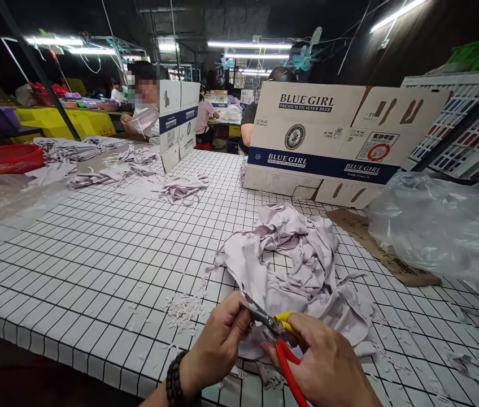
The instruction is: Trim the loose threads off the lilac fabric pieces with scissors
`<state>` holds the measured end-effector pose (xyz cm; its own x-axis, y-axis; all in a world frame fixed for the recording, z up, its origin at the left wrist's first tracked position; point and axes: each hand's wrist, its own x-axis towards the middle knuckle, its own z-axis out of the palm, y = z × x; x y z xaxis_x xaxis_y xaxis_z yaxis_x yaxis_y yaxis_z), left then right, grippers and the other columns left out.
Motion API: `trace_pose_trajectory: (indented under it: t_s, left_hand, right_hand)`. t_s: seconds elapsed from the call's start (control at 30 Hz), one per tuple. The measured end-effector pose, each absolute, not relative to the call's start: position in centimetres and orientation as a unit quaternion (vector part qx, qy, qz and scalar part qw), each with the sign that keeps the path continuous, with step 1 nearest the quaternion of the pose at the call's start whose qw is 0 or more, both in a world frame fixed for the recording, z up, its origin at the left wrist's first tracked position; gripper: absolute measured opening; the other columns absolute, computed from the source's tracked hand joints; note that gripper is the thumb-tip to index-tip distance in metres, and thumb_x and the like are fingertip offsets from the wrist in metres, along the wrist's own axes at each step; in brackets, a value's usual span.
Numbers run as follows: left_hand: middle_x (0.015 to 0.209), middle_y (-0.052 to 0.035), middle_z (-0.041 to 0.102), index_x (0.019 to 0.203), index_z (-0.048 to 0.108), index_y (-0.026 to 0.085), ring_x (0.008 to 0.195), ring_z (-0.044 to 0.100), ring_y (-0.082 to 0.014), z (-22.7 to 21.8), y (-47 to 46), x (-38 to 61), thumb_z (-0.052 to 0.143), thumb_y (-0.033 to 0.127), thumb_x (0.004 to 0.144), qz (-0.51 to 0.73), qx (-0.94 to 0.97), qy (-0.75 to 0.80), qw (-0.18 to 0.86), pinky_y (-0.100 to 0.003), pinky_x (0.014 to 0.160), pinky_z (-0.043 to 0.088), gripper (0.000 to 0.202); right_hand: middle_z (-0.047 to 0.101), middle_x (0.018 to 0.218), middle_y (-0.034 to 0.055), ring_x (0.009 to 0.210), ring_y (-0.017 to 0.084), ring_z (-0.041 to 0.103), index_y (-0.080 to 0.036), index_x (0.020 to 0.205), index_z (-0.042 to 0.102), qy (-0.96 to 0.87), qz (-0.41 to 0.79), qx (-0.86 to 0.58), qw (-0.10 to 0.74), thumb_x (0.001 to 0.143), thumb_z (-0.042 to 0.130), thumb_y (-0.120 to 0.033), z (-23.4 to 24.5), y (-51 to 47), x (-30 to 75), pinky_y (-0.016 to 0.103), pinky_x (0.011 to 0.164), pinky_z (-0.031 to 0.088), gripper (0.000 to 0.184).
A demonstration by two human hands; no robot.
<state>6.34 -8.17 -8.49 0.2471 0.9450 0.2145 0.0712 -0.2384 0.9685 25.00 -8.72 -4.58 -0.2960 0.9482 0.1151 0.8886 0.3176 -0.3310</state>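
My right hand [326, 362] grips small thread snips [279, 333] with a red and yellow handle, their blades pointing left. My left hand [220, 339], with a dark bead bracelet on the wrist, pinches the edge of a pale lilac cloth piece [250, 271] right at the blade tips. That piece belongs to a crumpled heap of the same lilac fabric [303, 254] lying just beyond my hands on the white grid-patterned table [95, 254]. Small cut scraps [182, 311] are scattered to the left of my left hand.
A flattened Blue Girl beer carton [328, 141] stands upright behind the heap, another carton [178, 121] further left. More lilac pieces [182, 186] lie across the far table. A clear plastic bag [443, 226] and brown cardboard [386, 254] are on the right. Other people sit beyond the cartons.
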Motion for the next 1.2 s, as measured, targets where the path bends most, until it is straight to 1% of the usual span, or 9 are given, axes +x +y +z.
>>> trace_pose_trajectory:
  t_s: [0.23,0.7,0.8,0.9,0.97,1.03,1.13,1.17,1.2]
  left_hand:
    - [0.077,-0.0008,0.047,0.078,0.051,0.017,0.067,0.048,-0.0125,-8.3,-8.2,6.4,0.037,0.036,0.100,0.468,0.631,0.390,0.481,-0.025,0.063,0.042,0.032]
    - [0.079,-0.0011,0.047,0.082,0.055,0.015,0.067,0.047,-0.0112,-8.5,-8.3,6.0,0.042,0.042,0.098,0.463,0.589,0.388,0.537,-0.023,0.063,0.041,0.034]
    - [0.080,-0.0017,0.048,0.082,0.057,0.015,0.067,0.048,-0.0112,-8.8,-8.3,5.9,0.043,0.044,0.097,0.465,0.573,0.390,0.551,-0.024,0.063,0.042,0.036]
    - [0.080,-0.0024,0.049,0.083,0.058,0.014,0.067,0.050,-0.0117,-8.8,-8.1,5.8,0.044,0.045,0.097,0.477,0.560,0.385,0.557,-0.024,0.064,0.043,0.037]
    - [0.081,-0.0031,0.051,0.083,0.058,0.014,0.068,0.051,-0.0120,-8.8,-8.1,5.7,0.045,0.047,0.096,0.483,0.554,0.382,0.561,-0.025,0.064,0.042,0.038]
    - [0.080,-0.0036,0.052,0.082,0.059,0.014,0.068,0.050,-0.0122,-9.0,-8.3,5.7,0.046,0.050,0.095,0.481,0.546,0.383,0.569,-0.025,0.064,0.042,0.040]
    - [0.078,-0.0040,0.054,0.080,0.057,0.013,0.065,0.049,-0.0117,-9.9,-8.8,6.2,0.047,0.056,0.092,0.465,0.522,0.390,0.600,-0.024,0.062,0.041,0.045]
    - [0.077,-0.0041,0.055,0.080,0.056,0.013,0.064,0.049,-0.0115,-10.2,-9.0,6.4,0.047,0.058,0.091,0.461,0.514,0.390,0.610,-0.024,0.062,0.041,0.046]
    - [0.077,-0.0042,0.055,0.080,0.056,0.013,0.063,0.049,-0.0114,-10.5,-9.2,6.6,0.047,0.060,0.090,0.457,0.510,0.389,0.617,-0.024,0.061,0.041,0.048]
  right_hand:
    - [0.055,0.056,-0.0028,0.048,0.013,0.049,-0.023,0.061,0.046,-0.812,0.085,-0.552,0.168,0.079,0.061,-0.048,-5.4,-8.6,25.5,0.022,0.047,0.035,0.035]
    - [0.045,0.050,-0.0049,0.046,0.010,0.039,-0.022,0.057,0.037,-0.833,0.039,-0.509,0.212,0.077,0.062,-0.039,-6.2,-8.0,25.6,0.023,0.046,0.027,0.037]
    - [0.043,0.051,-0.0053,0.047,0.011,0.037,-0.022,0.056,0.035,-0.828,0.086,-0.514,0.206,0.076,0.064,-0.042,-6.1,-8.0,25.4,0.023,0.047,0.026,0.040]
    - [0.045,0.056,-0.0050,0.051,0.012,0.040,-0.022,0.062,0.042,-0.786,0.221,-0.545,0.190,0.075,0.066,-0.049,-5.5,-7.4,26.1,0.023,0.049,0.032,0.038]
    - [0.047,0.061,-0.0045,0.054,0.013,0.045,-0.022,0.070,0.048,-0.732,0.329,-0.561,0.201,0.078,0.061,-0.054,-5.0,-6.1,26.9,0.024,0.051,0.037,0.036]
    - [0.047,0.062,-0.0047,0.055,0.014,0.048,-0.021,0.073,0.049,-0.680,0.386,-0.582,0.222,0.081,0.057,-0.057,-4.4,-4.2,27.4,0.025,0.052,0.040,0.037]
    - [0.050,0.062,-0.0052,0.056,0.014,0.051,-0.022,0.074,0.048,-0.669,0.349,-0.621,0.211,0.080,0.060,-0.053,-3.5,-0.6,25.8,0.025,0.053,0.041,0.034]
    - [0.053,0.064,-0.0045,0.057,0.015,0.054,-0.022,0.076,0.049,-0.685,0.320,-0.625,0.195,0.080,0.062,-0.050,-3.3,0.5,24.5,0.026,0.054,0.043,0.031]
    - [0.060,0.073,-0.0022,0.063,0.016,0.058,-0.021,0.085,0.053,-0.712,0.293,-0.614,0.174,0.082,0.060,-0.045,-3.2,1.5,22.9,0.027,0.057,0.045,0.025]
